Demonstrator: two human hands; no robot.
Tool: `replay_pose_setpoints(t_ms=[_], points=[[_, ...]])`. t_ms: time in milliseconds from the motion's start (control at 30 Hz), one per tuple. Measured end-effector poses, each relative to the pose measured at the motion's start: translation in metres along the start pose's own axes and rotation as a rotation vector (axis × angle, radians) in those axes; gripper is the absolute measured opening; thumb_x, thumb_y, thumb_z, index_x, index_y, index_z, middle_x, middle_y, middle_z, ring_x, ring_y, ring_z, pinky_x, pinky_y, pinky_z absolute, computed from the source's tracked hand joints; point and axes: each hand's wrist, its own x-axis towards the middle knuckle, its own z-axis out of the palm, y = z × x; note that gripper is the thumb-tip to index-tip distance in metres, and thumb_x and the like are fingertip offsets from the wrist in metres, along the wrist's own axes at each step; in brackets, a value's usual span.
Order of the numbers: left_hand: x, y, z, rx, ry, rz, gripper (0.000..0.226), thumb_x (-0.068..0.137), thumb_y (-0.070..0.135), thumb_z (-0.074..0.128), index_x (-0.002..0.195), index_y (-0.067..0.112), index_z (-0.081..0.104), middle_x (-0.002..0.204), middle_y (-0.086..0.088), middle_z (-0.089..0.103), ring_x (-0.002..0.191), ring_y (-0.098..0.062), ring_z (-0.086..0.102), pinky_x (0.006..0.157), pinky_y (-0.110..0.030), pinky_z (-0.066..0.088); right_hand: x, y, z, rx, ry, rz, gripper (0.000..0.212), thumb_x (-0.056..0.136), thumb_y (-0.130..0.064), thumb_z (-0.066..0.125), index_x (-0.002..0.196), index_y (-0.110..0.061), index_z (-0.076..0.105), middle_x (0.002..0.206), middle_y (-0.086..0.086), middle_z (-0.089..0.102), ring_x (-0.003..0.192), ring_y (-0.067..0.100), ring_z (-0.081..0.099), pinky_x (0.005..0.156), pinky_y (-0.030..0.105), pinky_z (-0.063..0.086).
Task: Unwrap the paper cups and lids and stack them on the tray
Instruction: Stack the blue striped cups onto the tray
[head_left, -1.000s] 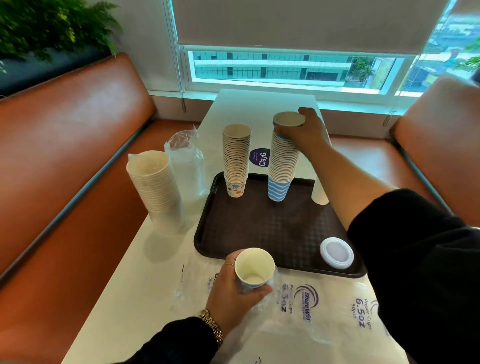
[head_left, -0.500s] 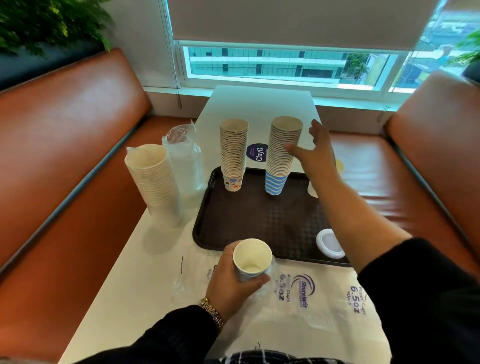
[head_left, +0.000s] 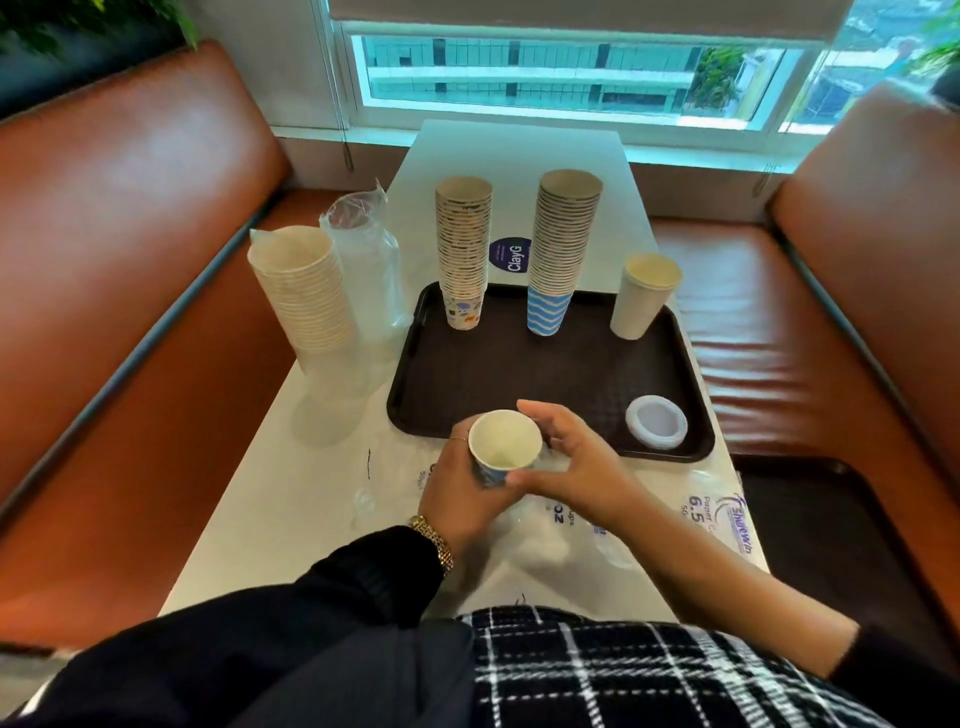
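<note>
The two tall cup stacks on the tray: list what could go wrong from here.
1. The blue-striped stack and the patterned stack are tall and narrow-based; adding cups or bumping the tray could topple them.
2. Loose plastic wrap lies under both hands; the left hand gripping the cup might drag it against the tray.
3. The wrapped stack stands near the table edge.

You've got two tall upright cup stacks (head_left: 563, 249) at the back of the dark tray (head_left: 498, 379), a white lid (head_left: 656, 428) front right, one cup (head_left: 503, 447) held upright just before it.
</note>
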Motion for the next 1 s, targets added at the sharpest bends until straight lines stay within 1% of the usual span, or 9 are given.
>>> replay_pose_setpoints(t_ms=[100,200,333,467,533,600,733,867,1000], points=[[0.001,-0.002,0.0,0.025,-0.007,-0.001,0.078,0.064,0.026,0.09,0.125,0.031,0.041,0.118,0.015,0.053,0.105,-0.001,0.056,0.083,-0.006,0.042,0.002,0.004,0.01,-0.078,0.008,-0.041,0.085,0.069,-0.028,0.089,0.139,-0.033,0.042,0.14,-0.006,0.046,0.13,0.011,0.044,0.113,0.038,0.038],[0.002,-0.003,0.0,0.028,-0.013,-0.015,0.076,0.065,0.023,0.089,0.123,0.033,0.042,0.114,0.021,0.052,0.103,0.009,0.054,0.08,-0.003,0.042,0.005,0.009,0.019,-0.126,0.06,-0.109,0.079,0.068,-0.04,0.086,0.133,-0.041,0.041,0.134,-0.01,0.047,0.128,0.012,0.044,0.111,0.043,0.039],[0.001,-0.008,0.001,0.011,-0.036,-0.054,0.079,0.063,0.034,0.089,0.123,0.038,0.038,0.115,0.022,0.053,0.107,0.004,0.056,0.084,-0.01,0.045,0.006,0.005,0.021,-0.081,0.15,-0.185,0.071,0.068,-0.042,0.081,0.127,-0.046,0.042,0.128,-0.011,0.049,0.124,0.008,0.046,0.107,0.039,0.043],[-0.003,-0.015,0.002,0.014,-0.045,-0.1,0.079,0.065,0.038,0.088,0.126,0.037,0.037,0.123,0.016,0.055,0.113,0.004,0.054,0.092,-0.015,0.045,0.03,-0.024,-0.003,0.122,0.251,-0.216,0.082,0.068,-0.036,0.082,0.139,-0.028,0.042,0.135,-0.001,0.051,0.125,0.01,0.052,0.105,0.027,0.045],[-0.002,-0.019,0.003,0.01,-0.05,-0.126,0.083,0.066,0.033,0.088,0.131,0.033,0.036,0.127,0.009,0.054,0.118,0.0,0.051,0.093,-0.007,0.039,0.053,-0.049,-0.025,0.171,0.345,-0.25,0.083,0.068,-0.036,0.081,0.14,-0.024,0.042,0.131,-0.005,0.052,0.121,0.008,0.053,0.099,0.017,0.045],[-0.002,-0.02,0.004,0.025,-0.061,-0.136,0.085,0.067,0.034,0.087,0.134,0.033,0.034,0.13,0.009,0.052,0.12,-0.001,0.049,0.096,-0.009,0.037,0.084,-0.079,-0.054,0.153,0.475,-0.322,0.08,0.07,-0.033,0.079,0.14,-0.017,0.043,0.129,-0.008,0.051,0.118,0.006,0.052,0.094,0.009,0.042],[-0.002,-0.017,0.003,0.043,-0.063,-0.128,0.086,0.068,0.04,0.086,0.136,0.032,0.034,0.13,0.013,0.05,0.12,0.001,0.049,0.1,-0.016,0.037,0.146,-0.129,-0.114,0.087,0.676,-0.394,0.087,0.07,-0.043,0.076,0.144,-0.012,0.042,0.136,0.006,0.048,0.123,0.018,0.051,0.101,0.023,0.044],[-0.002,-0.015,0.002,0.063,-0.083,-0.142,0.092,0.057,0.067,0.073,0.133,0.039,0.03,0.129,0.019,0.048,0.12,0.002,0.048,0.099,-0.016,0.039,0.191,-0.142,-0.146,0.004,0.711,-0.344,0.081,0.08,-0.035,0.077,0.147,-0.01,0.039,0.142,0.009,0.043,0.13,0.021,0.046,0.106,0.027,0.041],[0.0,-0.014,0.001,0.072,-0.085,-0.153,0.088,0.061,0.065,0.076,0.131,0.041,0.029,0.124,0.027,0.045,0.115,0.011,0.046,0.095,-0.01,0.037,0.212,-0.128,-0.15,-0.06,0.698,-0.238,0.08,0.083,-0.035,0.076,0.148,-0.01,0.037,0.143,0.01,0.041,0.133,0.021,0.042,0.104,0.024,0.036]])
